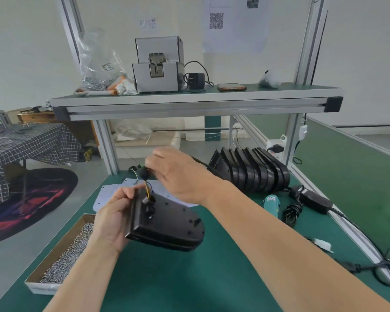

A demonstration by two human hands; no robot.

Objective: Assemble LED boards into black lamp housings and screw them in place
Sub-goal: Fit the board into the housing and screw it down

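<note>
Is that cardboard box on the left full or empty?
Partly full: a layer of screws covers the floor of the box, with its walls showing above them.

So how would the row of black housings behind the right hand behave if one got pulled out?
The housings stand on edge, leaning on each other, so neighbours would probably topple like dominoes. They look like rigid moulded shells, likely stiff and fairly light. Rounded ends might let a loose one rock.
</note>
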